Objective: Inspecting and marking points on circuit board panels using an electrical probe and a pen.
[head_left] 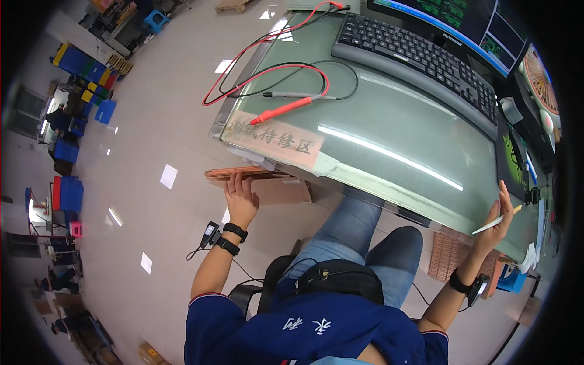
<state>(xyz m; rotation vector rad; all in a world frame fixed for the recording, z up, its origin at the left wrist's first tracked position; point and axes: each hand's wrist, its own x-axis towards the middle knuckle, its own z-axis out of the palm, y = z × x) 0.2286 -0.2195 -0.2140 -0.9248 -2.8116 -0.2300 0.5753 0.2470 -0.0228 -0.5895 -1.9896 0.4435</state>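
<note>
My left hand [241, 196] lies against a stack of thin copper-coloured boards [277, 190] below the table's left corner. Its fingers are apart and reach over the stack's upper edge. At the table's right front edge, my right hand [500, 220] has a slim white pen-like stick [483, 227] with a yellowish end between its fingers. The fingers themselves point up and away from me. A red test probe [286, 111] and a black-and-grey test probe [295, 95] rest on the table, their leads looping toward its far left corner.
The green-topped table [383, 128] carries a black keyboard [420, 67], a monitor [456, 21] and a small fan [540, 79]. A paper label [277, 141] is by its left corner. More copper-coloured panels [449, 255] stand under the right side, near a blue stool [513, 278].
</note>
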